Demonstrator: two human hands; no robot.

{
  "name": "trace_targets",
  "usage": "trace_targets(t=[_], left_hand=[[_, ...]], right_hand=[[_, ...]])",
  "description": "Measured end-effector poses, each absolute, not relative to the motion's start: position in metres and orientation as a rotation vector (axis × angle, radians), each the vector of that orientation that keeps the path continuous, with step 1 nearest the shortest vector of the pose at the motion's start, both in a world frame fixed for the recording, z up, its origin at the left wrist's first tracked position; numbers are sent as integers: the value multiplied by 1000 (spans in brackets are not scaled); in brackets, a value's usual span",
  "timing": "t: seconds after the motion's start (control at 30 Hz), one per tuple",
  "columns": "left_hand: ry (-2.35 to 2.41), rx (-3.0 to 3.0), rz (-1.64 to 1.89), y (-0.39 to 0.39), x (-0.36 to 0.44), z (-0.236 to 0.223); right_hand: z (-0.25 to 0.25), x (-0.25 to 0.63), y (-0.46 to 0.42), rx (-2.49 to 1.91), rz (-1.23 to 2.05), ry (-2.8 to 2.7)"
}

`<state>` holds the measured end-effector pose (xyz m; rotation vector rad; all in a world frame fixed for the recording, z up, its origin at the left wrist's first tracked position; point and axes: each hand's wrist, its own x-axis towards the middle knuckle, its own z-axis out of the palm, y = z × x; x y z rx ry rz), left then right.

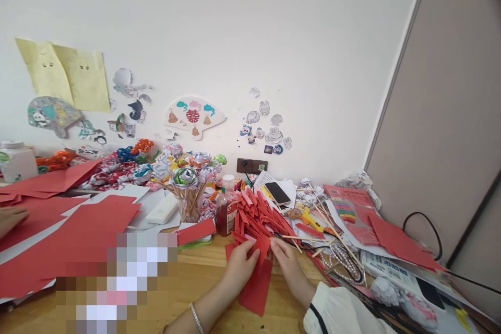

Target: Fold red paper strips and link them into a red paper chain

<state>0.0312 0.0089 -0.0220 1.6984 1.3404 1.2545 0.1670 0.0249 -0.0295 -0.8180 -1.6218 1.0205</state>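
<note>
Over the wooden table, my left hand (241, 266) pinches a strip of red paper (261, 246) between thumb and fingers. The fingertips of my right hand (288, 261) are closed at the strip's right edge. Beneath the hands lies another red paper rectangle (256, 295), partly covered by my left hand. Just beyond my fingers is a heap of folded red paper strips (258, 214). A bottle of red liquid (226, 214) stands to the left of that heap. A small stack of red paper (196, 231) rests left of the bottle.
Large red sheets (78, 229) cover the left side, where another person's hand (11, 219) rests. Paper flowers on sticks stand in a glass (190, 209). A phone (277, 193), a yellow glue gun (311, 218), sticks and beads (344, 261) clutter the right. Part of the front left is pixelated.
</note>
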Motion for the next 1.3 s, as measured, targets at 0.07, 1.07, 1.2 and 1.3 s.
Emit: trace_targets(t=[0.07, 1.07, 1.2, 1.3], left_hand=[[1392, 1800, 1280, 7, 29, -20], [1416, 1795, 1249, 8, 26, -21], [1420, 1795, 1193, 7, 29, -20], [1394, 1791, 1174, 5, 32, -17]], right_hand=[[-28, 167, 24, -817, 1033, -1625], [-32, 166, 27, -861, 993, -1686], [-35, 167, 32, -898, 924, -1728], [-37, 167, 35, -922, 896, -1731]])
